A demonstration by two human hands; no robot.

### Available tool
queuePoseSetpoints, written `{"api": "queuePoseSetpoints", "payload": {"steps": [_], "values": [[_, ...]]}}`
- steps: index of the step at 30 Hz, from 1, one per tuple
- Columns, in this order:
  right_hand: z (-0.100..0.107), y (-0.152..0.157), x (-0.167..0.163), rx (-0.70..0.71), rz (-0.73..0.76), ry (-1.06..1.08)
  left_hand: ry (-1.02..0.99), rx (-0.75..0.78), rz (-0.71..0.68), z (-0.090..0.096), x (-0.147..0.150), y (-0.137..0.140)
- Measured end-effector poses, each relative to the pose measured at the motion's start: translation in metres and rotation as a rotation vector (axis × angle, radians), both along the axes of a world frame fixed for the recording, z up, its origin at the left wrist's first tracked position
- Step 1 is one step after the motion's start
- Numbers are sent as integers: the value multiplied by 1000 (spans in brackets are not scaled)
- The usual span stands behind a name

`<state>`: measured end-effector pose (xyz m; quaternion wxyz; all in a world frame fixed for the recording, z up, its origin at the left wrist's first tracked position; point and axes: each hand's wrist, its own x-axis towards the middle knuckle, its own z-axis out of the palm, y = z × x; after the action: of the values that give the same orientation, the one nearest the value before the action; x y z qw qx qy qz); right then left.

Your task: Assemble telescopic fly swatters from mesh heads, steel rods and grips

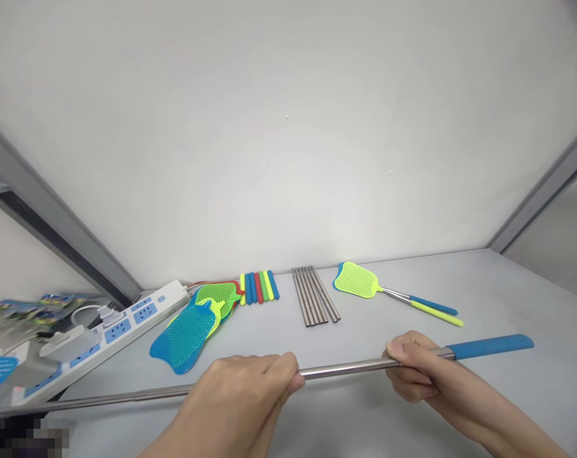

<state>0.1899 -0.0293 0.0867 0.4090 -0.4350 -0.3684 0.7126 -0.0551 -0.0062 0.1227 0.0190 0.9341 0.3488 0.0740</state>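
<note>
A pale grey tabletop (507,286) runs across the lower half of the view, smooth and matte, with soft, even light falling on it and only faint shadows. Behind it rises a plain white wall (288,127), bare except for a few tiny specks. A grey metal frame bar (54,216) slants down from the upper left toward the back edge of the tabletop, and a matching bar (541,194) slants down on the right, so the wall panel sits between the two. Beyond the left bar a lighter surface shows, and beyond the right bar another pale, dimmer surface.
</note>
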Motion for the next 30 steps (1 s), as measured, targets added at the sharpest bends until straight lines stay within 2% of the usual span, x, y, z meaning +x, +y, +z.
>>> {"api": "queuePoseSetpoints", "payload": {"steps": [5,20,26,30], "values": [[1,0,-2,-15,0,34,-5,37,-5,1,-1,0],[2,11,-8,76,72,-4,35,68,15,1,-16,0],[-4,26,-18,122,111,16,54,75,99,-7,-24,8],[-12,31,-18,213,163,-2,52,117,117,-11,-18,13]]}}
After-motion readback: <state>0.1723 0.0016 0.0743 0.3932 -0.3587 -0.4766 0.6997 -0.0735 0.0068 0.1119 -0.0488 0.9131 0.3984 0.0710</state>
